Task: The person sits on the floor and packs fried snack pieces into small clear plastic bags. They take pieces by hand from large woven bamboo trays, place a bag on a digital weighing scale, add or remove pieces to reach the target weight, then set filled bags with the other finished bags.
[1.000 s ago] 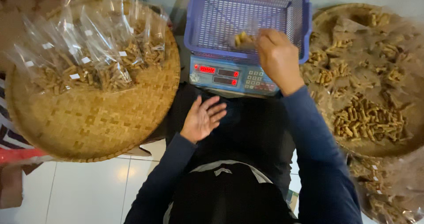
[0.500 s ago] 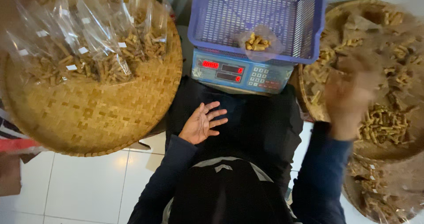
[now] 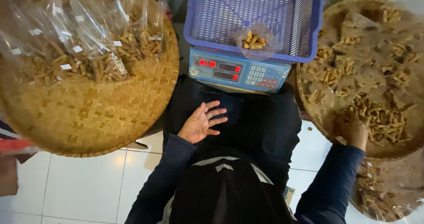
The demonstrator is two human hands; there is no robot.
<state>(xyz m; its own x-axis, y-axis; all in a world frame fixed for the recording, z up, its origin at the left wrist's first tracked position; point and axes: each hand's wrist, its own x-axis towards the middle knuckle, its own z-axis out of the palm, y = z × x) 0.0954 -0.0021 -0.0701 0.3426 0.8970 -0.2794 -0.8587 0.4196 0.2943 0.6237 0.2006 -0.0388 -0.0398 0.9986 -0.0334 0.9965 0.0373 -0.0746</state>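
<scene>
My left hand (image 3: 202,122) rests palm up on my dark lap, fingers spread and holding nothing. My right hand (image 3: 353,129) reaches into the woven tray (image 3: 309,80) on the right and its fingers close on a pile of golden stick snacks (image 3: 380,120). A small clear bag with a few snacks (image 3: 255,39) lies in the blue plastic basket (image 3: 304,25), which stands on a blue digital scale (image 3: 238,70) in front of me.
A big round woven tray (image 3: 97,118) on the left carries several filled clear snack bags (image 3: 79,56). White floor tiles (image 3: 84,188) show below it. Another clear-wrapped heap of snacks (image 3: 388,193) sits at the lower right.
My right hand left the basket on the scale, swung right and came down into the snack pile on the right tray. The small bag stays in the basket. My left hand has not moved.
</scene>
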